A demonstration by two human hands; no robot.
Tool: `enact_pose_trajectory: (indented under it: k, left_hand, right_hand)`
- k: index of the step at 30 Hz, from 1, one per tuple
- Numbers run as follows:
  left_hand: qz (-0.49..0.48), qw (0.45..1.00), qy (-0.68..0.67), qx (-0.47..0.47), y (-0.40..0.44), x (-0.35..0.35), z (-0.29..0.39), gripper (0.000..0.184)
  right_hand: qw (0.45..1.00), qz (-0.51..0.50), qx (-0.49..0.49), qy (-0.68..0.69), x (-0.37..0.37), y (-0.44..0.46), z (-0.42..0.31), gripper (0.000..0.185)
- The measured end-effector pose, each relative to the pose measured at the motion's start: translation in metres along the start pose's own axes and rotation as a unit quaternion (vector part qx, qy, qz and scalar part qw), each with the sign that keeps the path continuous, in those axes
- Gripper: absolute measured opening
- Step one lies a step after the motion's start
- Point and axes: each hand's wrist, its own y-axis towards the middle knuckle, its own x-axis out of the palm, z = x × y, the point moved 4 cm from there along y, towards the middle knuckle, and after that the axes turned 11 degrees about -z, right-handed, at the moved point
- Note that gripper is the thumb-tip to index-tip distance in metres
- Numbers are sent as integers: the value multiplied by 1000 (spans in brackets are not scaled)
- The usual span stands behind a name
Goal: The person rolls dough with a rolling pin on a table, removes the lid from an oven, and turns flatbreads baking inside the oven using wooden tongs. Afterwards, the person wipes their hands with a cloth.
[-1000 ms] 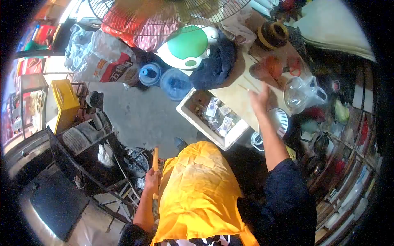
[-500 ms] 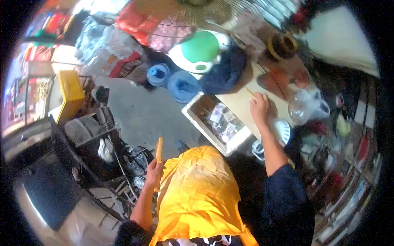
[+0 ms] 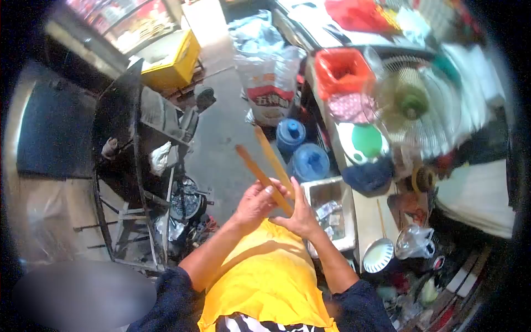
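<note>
A white foam box (image 3: 350, 218) holds papers (image 3: 327, 209), beside a table (image 3: 366, 213) bearing a striped bowl (image 3: 376, 268). Over grey floor (image 3: 213, 160), left hand (image 3: 256, 206) and right hand (image 3: 302, 214) close their fingers around two wooden strips (image 3: 257, 169).

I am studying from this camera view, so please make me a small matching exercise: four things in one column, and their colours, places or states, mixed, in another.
Things:
1. Wooden strips
2. Large bottles
3. Apron
4. White box

Descriptions:
A. Yellow, worn by the person
B. Open, with papers inside
C. Held in the left hand and right hand
D. Blue, side by side

Right pairs: 1-C; 2-D; 3-A; 4-B
</note>
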Motion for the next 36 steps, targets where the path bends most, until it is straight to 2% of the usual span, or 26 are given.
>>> enact_pose_trajectory:
  k: [1, 3, 4, 5, 7, 9, 11, 12, 13, 14, 15, 17, 18, 21, 22, 23, 25, 26, 27, 29, 30, 31, 33, 34, 36]
  left_hand:
    - [-21, 999, -30, 6, -11, -7, 3, 22]
    - [-12, 999, 52, -8, -35, -22, 20, 26]
    - [-5, 994, 106, -3, -46, -33, 31, 28]
    - [5, 987, 160, -3, -57, -46, 38, 30]
    - [-12, 938, 346, 7, -82, -94, 41, 36]
    - [24, 899, 432, -70, -121, -131, 36, 43]
    - [-24, 861, 486, -148, -164, -144, 41, 45]
    - [-20, 865, 481, -144, -181, -154, 39, 45]
    - [-91, 899, 397, -159, -194, -160, 31, 49]
    - [-162, 921, 310, -172, -204, -159, 34, 54]
    - [-162, 922, 309, -169, -212, -159, 42, 54]
    - [-183, 934, 279, -130, -231, -142, 72, 58]
    - [-186, 927, 295, -138, -237, -155, 62, 60]
    - [-164, 926, 315, -127, -247, -136, 96, 63]
    - [-145, 918, 349, -124, -252, -148, 84, 70]
    - [-141, 917, 351, -123, -248, -147, 87, 70]
    - [-164, 886, 432, -41, -237, -133, 104, 74]
    - [-173, 886, 429, -30, -228, -128, 112, 74]
    - [-169, 885, 433, -28, -215, -122, 123, 74]
    - [-198, 934, 293, -54, -183, -101, 152, 78]
    - [-176, 965, 195, -6, -164, -79, 175, 87]
    - [-161, 959, 232, 24, -141, -77, 185, 95]
    - [-154, 953, 241, 103, -104, -54, 226, 100]
    - [-158, 946, 235, 155, -90, -36, 251, 101]
    - [-172, 923, 204, 276, -74, 9, 300, 104]
  right_hand:
    - [999, -19, 17, 32, 11, 7, -7, 110]
    - [979, -45, -6, 197, 46, 21, -17, 105]
    - [988, -43, -19, 150, 64, 26, -9, 97]
    - [997, -43, -17, 62, 66, 27, -36, 89]
    - [998, -35, -47, 8, 91, 34, -35, 87]
    - [999, -27, -46, -1, 118, 33, -16, 83]
    - [976, -115, 126, -139, 142, 26, -7, 69]
    - [971, -177, 129, -93, 160, 21, 6, 61]
    - [962, -236, 133, -45, 176, 22, 17, 54]
    - [964, -242, 109, -30, 173, 20, -26, 45]
    - [963, -243, 109, -33, 171, 23, -40, 45]
    - [920, -279, 257, 95, 172, 25, -43, 40]
    - [907, -299, 278, 107, 177, 24, -13, 42]
    - [887, -358, 287, 51, 156, 41, -62, 46]
    - [875, -369, 308, 64, 145, 49, -94, 45]
    - [875, -371, 305, 63, 139, 55, -88, 45]
    - [871, -408, 252, 109, 124, 66, -75, 46]
    - [862, -400, 277, 143, 111, 76, -92, 43]
    - [873, -373, 238, 205, 105, 84, -73, 39]
    - [896, -267, 241, 259, 87, 115, -90, 36]
    - [917, -212, 222, 254, 83, 132, -59, 34]
    - [926, -184, 253, 214, 71, 146, -50, 34]
    - [959, -142, 235, 73, 50, 175, -31, 36]
    - [960, -144, 227, 73, 41, 188, -29, 36]
    - [957, -180, 229, -15, 25, 209, -25, 40]
